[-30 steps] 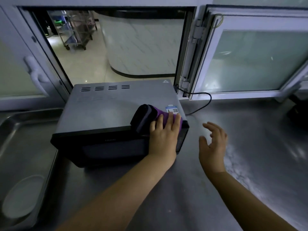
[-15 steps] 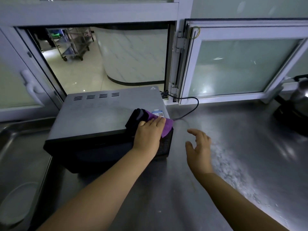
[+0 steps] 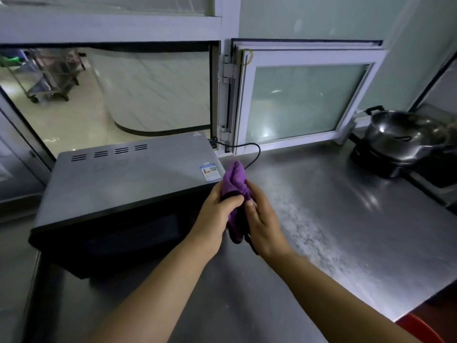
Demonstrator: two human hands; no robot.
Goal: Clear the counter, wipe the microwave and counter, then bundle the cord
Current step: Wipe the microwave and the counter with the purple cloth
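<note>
Steel bench [image 3: 321, 219] right of the microwave [image 3: 128, 184] looks smeared, and with both the left hand [image 3: 217, 214] and right hand [image 3: 262, 226] gripping the purple cloth [image 3: 233, 179] in curled fingers above its near-right corner, refolding before wiping seems next.

The left hand [image 3: 217, 209] lifted the purple cloth [image 3: 233, 184] off the microwave [image 3: 128, 184]. The right hand [image 3: 262, 224] left its place above the counter [image 3: 333, 231] and gripped the cloth too.

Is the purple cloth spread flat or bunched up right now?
Bunched up: the purple cloth is crumpled between the left hand and right hand, off the microwave.
</note>
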